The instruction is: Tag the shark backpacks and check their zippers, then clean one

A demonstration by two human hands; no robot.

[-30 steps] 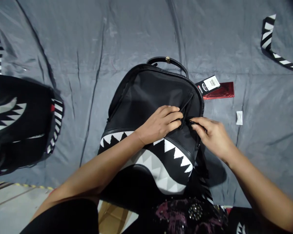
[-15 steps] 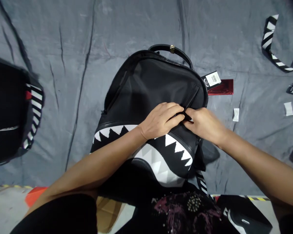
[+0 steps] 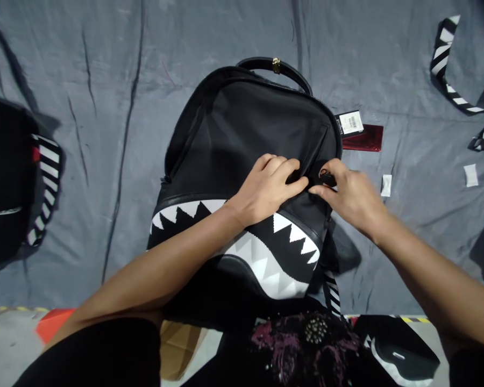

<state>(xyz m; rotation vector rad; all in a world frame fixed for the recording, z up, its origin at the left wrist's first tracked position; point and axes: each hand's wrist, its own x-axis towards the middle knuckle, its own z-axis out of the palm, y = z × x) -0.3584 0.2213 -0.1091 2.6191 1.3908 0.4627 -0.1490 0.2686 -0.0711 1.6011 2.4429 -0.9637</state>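
A black backpack [image 3: 250, 129] with a white and grey shark-teeth print lies front up, its top handle pointing away from me. A slanted slit pocket [image 3: 315, 148] crosses its upper right front. My left hand [image 3: 266, 188] rests on the front panel, with thumb and forefinger pinching the fabric at the pocket's lower end. Just right of it is my right hand [image 3: 349, 193], fingers curled, a small dark piece between thumb and forefinger; I cannot make out what it is. A hang tag [image 3: 350, 123] with a white label sticks out at the bag's right side.
Grey sheeting [image 3: 105, 70] covers the table. On it are a dark red flat packet [image 3: 365, 138], small white sachets [image 3: 386, 185], a striped strap [image 3: 443, 51] and another black bag [image 3: 4, 177]. Below the near edge are a cardboard box [image 3: 181, 346] and another printed bag [image 3: 403, 344].
My right hand has moved slightly right and up, away from the left, and its thumb and forefinger now show a dark piece. The left fingers have bent more. The whole view has shifted a little.
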